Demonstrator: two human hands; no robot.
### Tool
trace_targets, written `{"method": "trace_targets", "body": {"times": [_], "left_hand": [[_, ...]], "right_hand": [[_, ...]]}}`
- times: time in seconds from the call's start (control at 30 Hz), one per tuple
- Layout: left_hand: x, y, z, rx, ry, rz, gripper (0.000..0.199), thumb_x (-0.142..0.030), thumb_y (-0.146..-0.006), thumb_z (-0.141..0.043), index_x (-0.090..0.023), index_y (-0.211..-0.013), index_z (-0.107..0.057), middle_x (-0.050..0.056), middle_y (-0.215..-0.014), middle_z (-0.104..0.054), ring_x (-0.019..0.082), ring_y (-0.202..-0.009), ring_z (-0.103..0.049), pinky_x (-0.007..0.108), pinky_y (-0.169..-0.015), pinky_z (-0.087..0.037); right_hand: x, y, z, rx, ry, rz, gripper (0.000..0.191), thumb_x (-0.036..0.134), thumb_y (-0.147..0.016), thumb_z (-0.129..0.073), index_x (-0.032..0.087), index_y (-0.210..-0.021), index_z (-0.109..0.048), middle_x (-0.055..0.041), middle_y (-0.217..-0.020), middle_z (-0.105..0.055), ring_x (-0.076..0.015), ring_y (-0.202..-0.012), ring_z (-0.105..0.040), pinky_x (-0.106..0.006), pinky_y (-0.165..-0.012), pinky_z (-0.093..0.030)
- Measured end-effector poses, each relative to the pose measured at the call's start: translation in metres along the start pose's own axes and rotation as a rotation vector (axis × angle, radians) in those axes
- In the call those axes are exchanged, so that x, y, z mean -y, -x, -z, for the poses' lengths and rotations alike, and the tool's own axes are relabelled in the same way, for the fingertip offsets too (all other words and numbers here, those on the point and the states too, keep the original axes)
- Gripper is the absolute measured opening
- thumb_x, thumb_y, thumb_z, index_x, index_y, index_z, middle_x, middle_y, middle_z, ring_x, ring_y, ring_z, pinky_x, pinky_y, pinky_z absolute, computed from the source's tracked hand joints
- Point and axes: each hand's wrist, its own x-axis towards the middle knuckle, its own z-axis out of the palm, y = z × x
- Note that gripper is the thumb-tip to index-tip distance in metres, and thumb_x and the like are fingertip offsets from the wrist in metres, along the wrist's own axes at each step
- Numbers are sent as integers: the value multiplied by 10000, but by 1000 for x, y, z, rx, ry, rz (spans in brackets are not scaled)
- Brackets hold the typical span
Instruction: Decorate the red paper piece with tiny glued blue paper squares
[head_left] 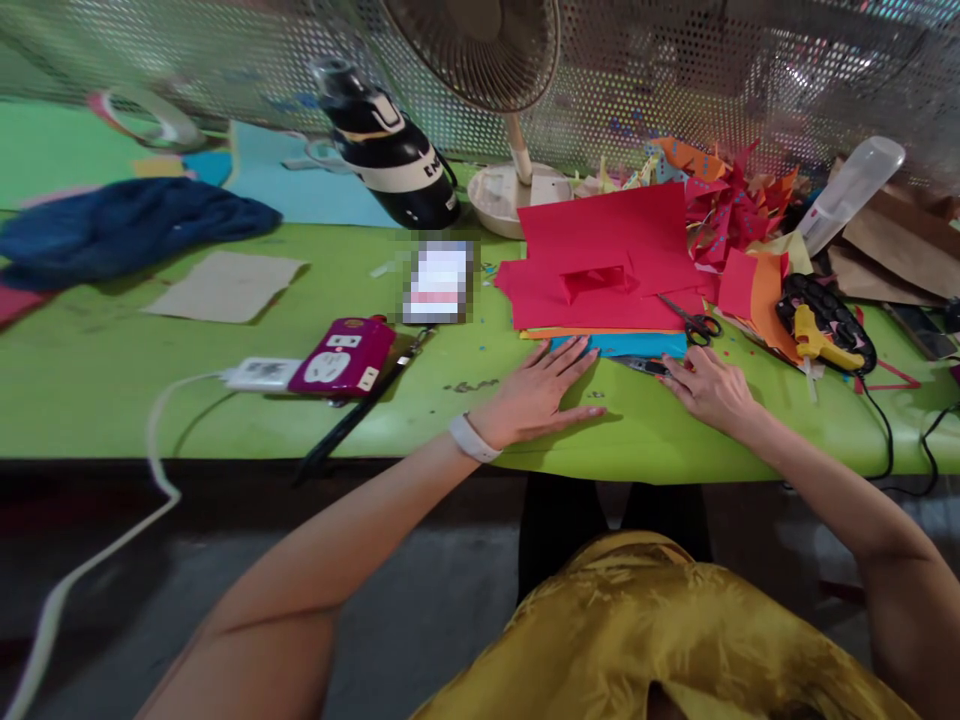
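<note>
My left hand lies flat with its fingers spread, the fingertips at the near edge of a blue paper sheet. Curled at the right end of a grey and black utility knife, my right hand grips it with thumb and fingers. The knife lies low, along the blue sheet's near edge, its narrow end to the left. Red paper sheets rest on top of the blue and orange paper, the upper one with a slot cut in it. Black scissors lie open on the red paper's right side.
A yellow glue gun sits on a black tray at right, near coloured paper scraps. A fan, black bottle and phone stand or lie farther back. A purple power strip and its cable occupy the left.
</note>
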Motion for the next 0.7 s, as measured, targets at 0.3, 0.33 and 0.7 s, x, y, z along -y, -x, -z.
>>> {"method": "trace_targets", "body": {"times": [0.3, 0.33, 0.7], "left_hand": [[1, 0, -2, -6, 20, -11, 900, -754, -844, -192, -165, -1522, -132, 108, -1580, -156, 249, -1462, -127, 403, -1174, -9], [1, 0, -2, -9, 20, -12, 896, -752, -846, -193, -167, -1522, -131, 107, -1580, -157, 249, -1462, -129, 403, -1173, -9], [0, 1, -2, -19, 14, -7, 900, -752, -846, -187, -155, -1519, -152, 107, -1579, -168, 239, -1461, -135, 390, -1173, -25]], "right_hand": [[8, -7, 1, 5, -24, -14, 523, 472, -996, -210, 230, -1330, -531, -132, -1110, -563, -244, -1032, -503, -261, -558, -317], [8, -7, 1, 4, -24, -6, 524, 474, -995, -211, 229, -1326, -534, -131, -1110, -562, -243, -1028, -504, -262, -556, -316], [11, -10, -1, -30, -18, 37, 531, 476, -997, -211, 220, -1311, -555, -131, -1080, -569, -233, -988, -521, -268, -552, -300]]}}
